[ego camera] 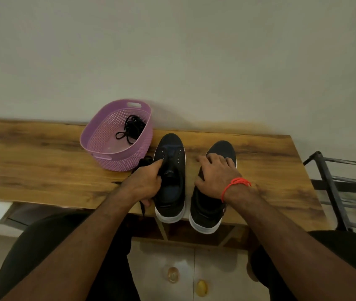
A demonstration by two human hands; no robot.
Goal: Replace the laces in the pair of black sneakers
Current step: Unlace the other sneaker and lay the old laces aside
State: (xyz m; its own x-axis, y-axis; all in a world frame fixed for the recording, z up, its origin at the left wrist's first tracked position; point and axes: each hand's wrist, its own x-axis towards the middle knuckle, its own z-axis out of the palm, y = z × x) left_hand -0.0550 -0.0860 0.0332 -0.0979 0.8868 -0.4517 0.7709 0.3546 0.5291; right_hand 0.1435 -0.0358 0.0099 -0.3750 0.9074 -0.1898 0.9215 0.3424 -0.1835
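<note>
Black sneakers (169,170), perforated lilac basket (99,135), wood-grain table (31,159).

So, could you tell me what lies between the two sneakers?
Only bare wooden table shows between the left sneaker and the right sneaker in the head view.
</note>
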